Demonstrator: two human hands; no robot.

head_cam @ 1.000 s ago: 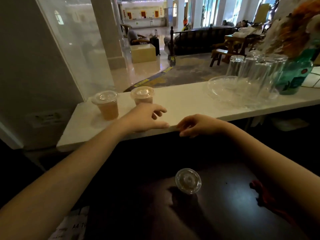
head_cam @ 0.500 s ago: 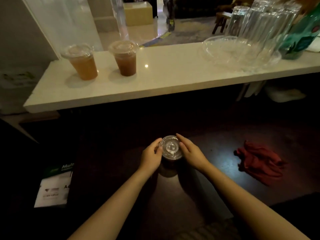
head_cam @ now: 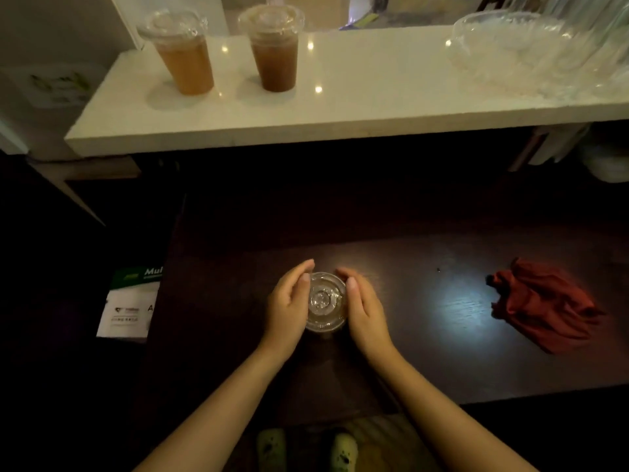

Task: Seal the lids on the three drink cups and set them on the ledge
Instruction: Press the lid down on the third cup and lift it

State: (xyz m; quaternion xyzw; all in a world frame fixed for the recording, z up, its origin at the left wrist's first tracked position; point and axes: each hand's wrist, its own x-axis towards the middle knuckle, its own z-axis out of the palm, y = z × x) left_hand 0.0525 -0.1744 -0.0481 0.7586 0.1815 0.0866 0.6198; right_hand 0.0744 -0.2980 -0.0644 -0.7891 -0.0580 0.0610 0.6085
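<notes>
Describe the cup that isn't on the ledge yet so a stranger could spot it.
Below the white ledge lies a dark table. The third cup stands there between the left hand and right hand, unlike the two lidded cups on the ledge.

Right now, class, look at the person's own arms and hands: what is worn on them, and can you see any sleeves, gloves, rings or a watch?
Nothing is worn. The left hand and right hand are bare, with no gloves; no rings show in the dim light. Both forearms are uncovered right down to the picture's bottom edge, with no sleeve, watch or bracelet in sight. The fingernails look short and plain.
</notes>
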